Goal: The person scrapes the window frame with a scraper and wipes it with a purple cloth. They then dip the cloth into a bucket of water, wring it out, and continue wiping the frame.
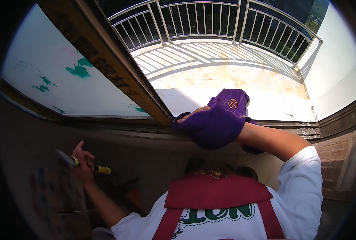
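A purple cloth [214, 123] with a gold embroidered emblem hangs in folds over my right hand [197, 113]. Only some fingers show above it, and my right hand is shut on the cloth. It sits at the bottom of the brown metal edge frame [130, 78] of a sliding door, just above the floor track [136, 126]. Down on the left, my left hand [83, 159] grips a hand tool [104, 170] with a yellow-and-black handle. Its pale flat end points up and left; whether that is a scraper blade I cannot tell.
The door's white panel [76, 96] carries green painted leaves. Beyond the opening lie a sunlit tiled balcony [196, 75] and a metal railing [202, 18]. A white wall [337, 75] stands at right, above a wooden panel [337, 162]. Dim, blurred objects lie low left.
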